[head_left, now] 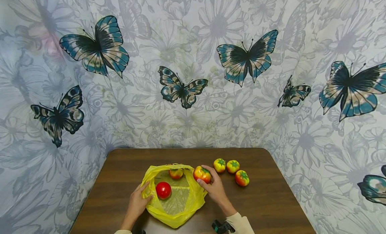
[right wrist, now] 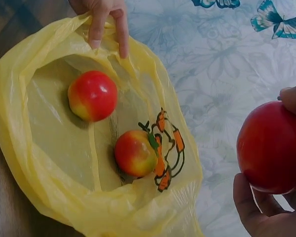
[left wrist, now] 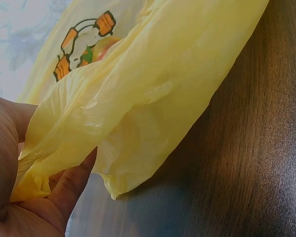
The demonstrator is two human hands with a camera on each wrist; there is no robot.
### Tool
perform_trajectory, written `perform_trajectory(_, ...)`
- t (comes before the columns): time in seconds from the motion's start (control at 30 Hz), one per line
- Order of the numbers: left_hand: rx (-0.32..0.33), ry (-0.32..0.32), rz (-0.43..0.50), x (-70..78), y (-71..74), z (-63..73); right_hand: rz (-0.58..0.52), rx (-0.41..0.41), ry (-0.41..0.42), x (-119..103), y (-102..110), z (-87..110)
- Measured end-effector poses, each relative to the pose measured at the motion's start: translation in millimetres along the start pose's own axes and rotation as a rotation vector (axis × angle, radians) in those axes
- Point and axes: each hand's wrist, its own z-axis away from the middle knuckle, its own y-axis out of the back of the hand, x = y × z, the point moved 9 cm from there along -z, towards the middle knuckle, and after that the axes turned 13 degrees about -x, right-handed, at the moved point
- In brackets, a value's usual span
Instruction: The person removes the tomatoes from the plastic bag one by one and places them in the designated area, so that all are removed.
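A thin yellow plastic bag [head_left: 196, 198] lies with its mouth spread wide on the table. Its left rim is pinched between the thumb and fingers of my left hand [head_left: 138, 201], and the plastic is bunched there in the left wrist view. Inside the bag sit a red tomato [right wrist: 92, 96] and a red-yellow tomato [right wrist: 136, 153], a little apart. My right hand [head_left: 216, 188] holds another red-yellow tomato [head_left: 202, 174] by its sides, at the bag's right rim in the head view. The palm side of that hand is partly hidden.
Behind and right of my right hand, three tomatoes with green tops, one [head_left: 219, 165], another [head_left: 233, 166] and a redder one [head_left: 242, 178], rest on the brown wooden table [head_left: 265, 207]. A wall [head_left: 193, 126] with butterfly prints rises behind the table's far edge.
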Motion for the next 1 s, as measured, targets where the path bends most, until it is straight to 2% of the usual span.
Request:
perform_trajectory(0.23,0.003,-0.004,-0.004,0.5,-0.6,-1.3,0.064,0.031,-0.023,-1,13,4.1)
perform_trajectory(0.57,-0.015,0.014,0.004,-0.7,-2.4,-1.9,0.091,0.108,-0.082,17,31,7.7)
perform_trajectory(0.87,0.007,-0.002,-0.003,0.2,-1.0,-1.7,0.146,0.127,-0.118,27,36,11.4)
perform_trajectory(1.0,0.013,-0.008,-0.004,0.8,-0.8,-1.8,0.172,0.156,-0.133,41,40,10.8)
